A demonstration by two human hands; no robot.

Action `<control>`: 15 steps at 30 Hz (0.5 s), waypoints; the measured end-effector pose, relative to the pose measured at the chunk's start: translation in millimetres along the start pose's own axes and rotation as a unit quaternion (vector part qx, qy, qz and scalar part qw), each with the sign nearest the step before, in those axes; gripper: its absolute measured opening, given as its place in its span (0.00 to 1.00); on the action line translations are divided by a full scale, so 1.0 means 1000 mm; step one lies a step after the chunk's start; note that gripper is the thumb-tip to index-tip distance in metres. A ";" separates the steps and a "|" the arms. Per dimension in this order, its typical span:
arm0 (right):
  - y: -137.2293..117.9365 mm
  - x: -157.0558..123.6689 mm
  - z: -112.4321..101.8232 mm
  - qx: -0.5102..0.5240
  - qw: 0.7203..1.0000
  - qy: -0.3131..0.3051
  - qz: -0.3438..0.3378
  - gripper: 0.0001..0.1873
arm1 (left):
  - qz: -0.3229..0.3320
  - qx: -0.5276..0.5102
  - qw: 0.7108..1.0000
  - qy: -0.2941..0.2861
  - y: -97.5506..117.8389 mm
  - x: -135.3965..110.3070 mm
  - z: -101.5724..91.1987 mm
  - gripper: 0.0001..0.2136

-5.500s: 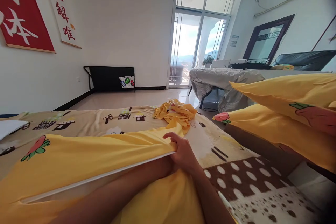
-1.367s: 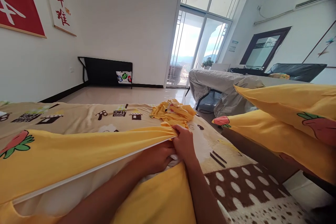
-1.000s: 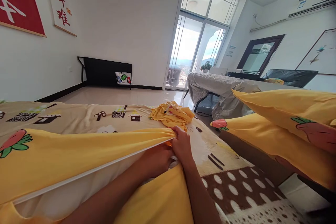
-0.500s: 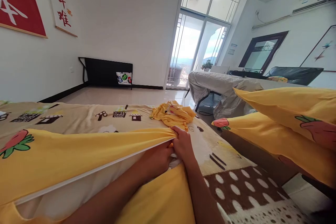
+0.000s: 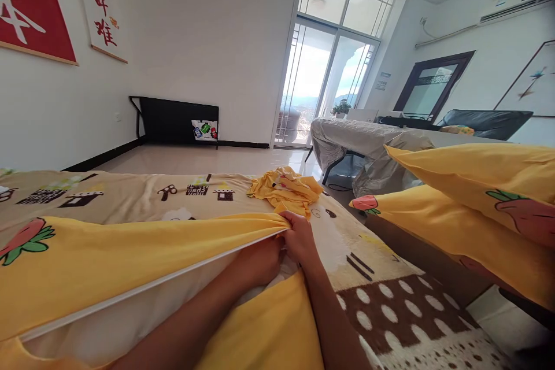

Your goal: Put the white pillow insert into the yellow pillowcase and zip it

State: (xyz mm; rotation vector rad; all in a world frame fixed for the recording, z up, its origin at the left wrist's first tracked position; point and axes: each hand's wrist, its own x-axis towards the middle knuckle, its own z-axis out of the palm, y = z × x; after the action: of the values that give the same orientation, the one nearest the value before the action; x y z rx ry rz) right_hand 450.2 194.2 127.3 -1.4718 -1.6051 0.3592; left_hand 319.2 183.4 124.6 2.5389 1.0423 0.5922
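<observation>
A yellow pillowcase [image 5: 130,248] with carrot prints lies stretched across the bed, its long white-edged opening facing me. White filling, like a pillow [image 5: 117,315], shows inside. With fingers closed, my right hand [image 5: 300,238] pinches the gathered far-right corner of the case. My left hand [image 5: 265,259] reaches through the opening to that same corner, curled shut against bunched white cloth; its fingertips are hidden behind my right hand. The lower yellow side of the case lies under and between my forearms.
A crumpled yellow cloth [image 5: 286,188] rests beyond my hands on the patterned blanket [image 5: 143,193]. To the right, two yellow pillows [image 5: 468,167] are stacked. Behind them stands a table under a silver cover [image 5: 347,136]. A black folded frame [image 5: 173,121] leans at the far wall.
Both hands have shifted very slightly left with the corner, and the case's upper edge sags a little lower. My grip on the corner is unchanged.
</observation>
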 end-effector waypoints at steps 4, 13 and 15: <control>0.003 -0.001 -0.005 -0.038 0.999 0.013 -0.030 0.22 | -0.036 -0.011 0.999 0.019 0.004 -0.001 -0.004 0.20; -0.004 -0.004 -0.019 -0.184 0.980 -0.075 -0.030 0.17 | -0.028 0.039 0.998 -0.046 0.002 -0.002 -0.001 0.21; -0.008 -0.005 -0.019 -0.183 0.980 -0.070 -0.035 0.16 | -0.029 0.022 0.999 -0.026 0.004 -0.003 -0.003 0.20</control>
State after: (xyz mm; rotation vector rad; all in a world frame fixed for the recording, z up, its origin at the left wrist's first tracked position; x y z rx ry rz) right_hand 459.6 181.5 141.6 -1.6871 -1.9055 0.1325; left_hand 318.4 179.3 128.1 2.5387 1.1185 0.4890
